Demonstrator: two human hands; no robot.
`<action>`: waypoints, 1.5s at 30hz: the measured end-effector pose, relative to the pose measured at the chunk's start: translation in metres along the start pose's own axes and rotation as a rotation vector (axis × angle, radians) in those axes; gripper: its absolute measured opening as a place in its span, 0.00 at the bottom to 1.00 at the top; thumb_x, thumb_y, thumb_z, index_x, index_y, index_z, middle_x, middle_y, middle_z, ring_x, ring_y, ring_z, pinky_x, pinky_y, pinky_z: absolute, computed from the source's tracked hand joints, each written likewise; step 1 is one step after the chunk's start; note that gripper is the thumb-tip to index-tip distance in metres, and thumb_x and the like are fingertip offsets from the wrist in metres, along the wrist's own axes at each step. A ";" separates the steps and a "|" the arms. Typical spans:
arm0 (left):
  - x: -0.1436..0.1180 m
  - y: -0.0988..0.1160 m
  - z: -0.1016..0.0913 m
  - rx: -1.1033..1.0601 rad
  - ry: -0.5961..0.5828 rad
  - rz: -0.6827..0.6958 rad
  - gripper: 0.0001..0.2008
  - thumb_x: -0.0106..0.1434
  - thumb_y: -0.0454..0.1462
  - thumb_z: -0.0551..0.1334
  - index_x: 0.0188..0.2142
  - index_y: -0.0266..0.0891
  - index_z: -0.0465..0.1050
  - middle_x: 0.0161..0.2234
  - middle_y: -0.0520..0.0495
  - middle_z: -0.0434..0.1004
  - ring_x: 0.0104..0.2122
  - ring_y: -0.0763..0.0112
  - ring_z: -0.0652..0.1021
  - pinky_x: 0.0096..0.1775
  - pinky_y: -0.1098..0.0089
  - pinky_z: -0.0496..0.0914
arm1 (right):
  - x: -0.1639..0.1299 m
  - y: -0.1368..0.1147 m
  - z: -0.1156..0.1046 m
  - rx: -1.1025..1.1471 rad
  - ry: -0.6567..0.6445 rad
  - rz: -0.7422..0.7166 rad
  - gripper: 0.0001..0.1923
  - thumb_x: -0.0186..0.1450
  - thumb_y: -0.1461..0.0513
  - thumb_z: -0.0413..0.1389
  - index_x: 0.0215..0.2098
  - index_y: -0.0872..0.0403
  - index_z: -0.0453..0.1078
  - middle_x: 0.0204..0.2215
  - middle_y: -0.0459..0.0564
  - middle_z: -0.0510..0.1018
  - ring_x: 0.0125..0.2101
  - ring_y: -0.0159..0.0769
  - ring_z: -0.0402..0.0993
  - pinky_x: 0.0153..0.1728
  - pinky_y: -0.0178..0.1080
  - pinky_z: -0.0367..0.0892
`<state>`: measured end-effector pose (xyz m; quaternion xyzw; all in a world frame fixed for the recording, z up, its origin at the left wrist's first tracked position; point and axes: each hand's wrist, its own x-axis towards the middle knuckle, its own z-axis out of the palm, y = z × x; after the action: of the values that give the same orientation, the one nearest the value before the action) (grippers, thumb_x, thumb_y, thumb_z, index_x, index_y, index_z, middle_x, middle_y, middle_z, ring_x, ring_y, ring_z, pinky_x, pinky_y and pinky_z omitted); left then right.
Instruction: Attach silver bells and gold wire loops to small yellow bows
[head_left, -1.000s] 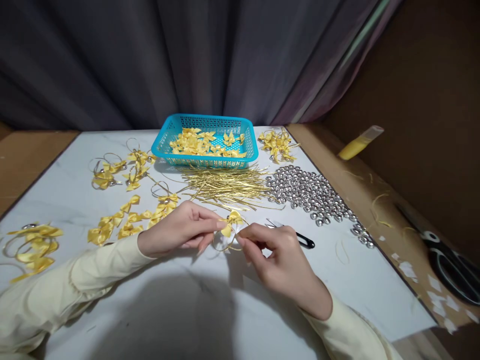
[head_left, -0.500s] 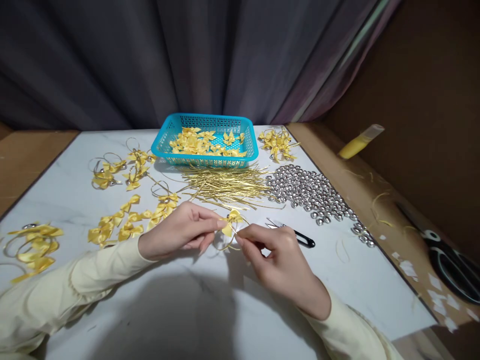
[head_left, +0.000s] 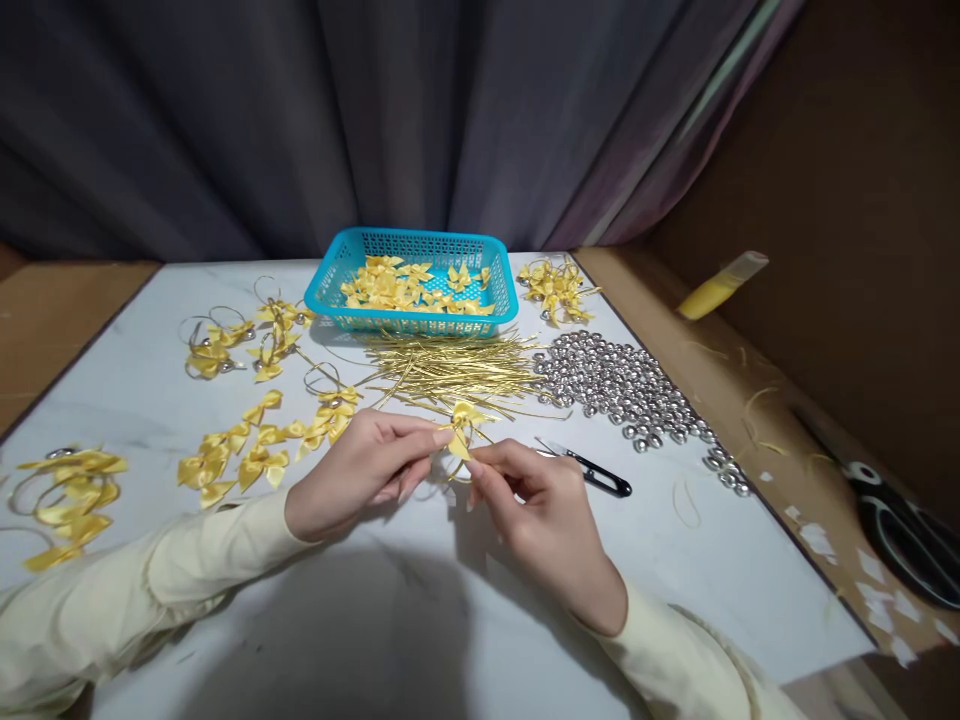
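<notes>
Between my two hands is a yellow ribbon bow (head_left: pixel 466 412) with a loop of thin gold cord on it. My left hand (head_left: pixel 375 455) pinches the bow's left side between thumb and forefinger. From the right, my right hand (head_left: pixel 536 500) pinches at the bow's lower tail and the cord; the fingertips hide exactly which. Just beyond my hands lies a pile of cut gold cords (head_left: pixel 457 365). Black thread snips (head_left: pixel 600 475) rest by my right hand. More yellow bows (head_left: pixel 259 455) lie left of my left hand, some with cord loops.
A blue basket (head_left: pixel 330 312) of bows stands at the back. Silver bells or beads (head_left: pixel 622 385) are heaped at the right. Finished-looking looped bows (head_left: pixel 555 285) lie beside the basket, others (head_left: pixel 75 490) at far left. Scissors (head_left: pixel 900 530) and a yellow tube (head_left: pixel 720 287) are at the right edge.
My right hand has moved slightly left and its fingertips are now at the bow's lower tail. My left hand has shifted slightly right, still pinching the bow.
</notes>
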<state>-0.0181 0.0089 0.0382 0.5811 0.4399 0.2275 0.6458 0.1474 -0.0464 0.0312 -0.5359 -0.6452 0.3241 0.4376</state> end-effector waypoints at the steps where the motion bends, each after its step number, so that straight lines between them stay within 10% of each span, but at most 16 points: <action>1: 0.000 0.000 -0.001 0.015 0.002 0.002 0.22 0.61 0.43 0.57 0.15 0.35 0.60 0.10 0.57 0.57 0.11 0.84 0.56 0.15 0.78 0.49 | 0.000 0.001 0.000 -0.021 0.008 -0.017 0.10 0.62 0.67 0.50 0.26 0.59 0.71 0.16 0.43 0.72 0.14 0.22 0.60 0.16 0.27 0.55; 19: 0.005 0.012 -0.016 0.657 -0.067 0.366 0.14 0.64 0.40 0.52 0.27 0.35 0.69 0.20 0.54 0.64 0.21 0.78 0.63 0.24 0.77 0.57 | -0.006 0.012 0.006 -0.252 0.065 -0.326 0.08 0.64 0.70 0.47 0.33 0.59 0.67 0.22 0.48 0.72 0.21 0.28 0.67 0.24 0.31 0.62; 34: 0.006 -0.004 -0.002 -0.210 -0.143 0.074 0.11 0.60 0.42 0.58 0.28 0.35 0.65 0.16 0.60 0.50 0.16 0.82 0.50 0.18 0.79 0.48 | -0.008 -0.001 0.009 0.038 0.077 -0.048 0.08 0.64 0.66 0.49 0.29 0.57 0.68 0.17 0.43 0.70 0.14 0.23 0.61 0.15 0.27 0.58; 45: 0.006 -0.002 0.003 -0.564 -0.206 -0.088 0.10 0.58 0.39 0.61 0.25 0.35 0.63 0.14 0.61 0.45 0.15 0.84 0.44 0.16 0.81 0.42 | -0.013 0.003 0.012 -0.037 0.137 -0.190 0.07 0.64 0.68 0.50 0.35 0.57 0.69 0.21 0.45 0.74 0.18 0.25 0.67 0.20 0.29 0.63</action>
<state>-0.0136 0.0113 0.0341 0.3792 0.3165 0.2522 0.8321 0.1382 -0.0578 0.0209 -0.5011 -0.6676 0.2319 0.4994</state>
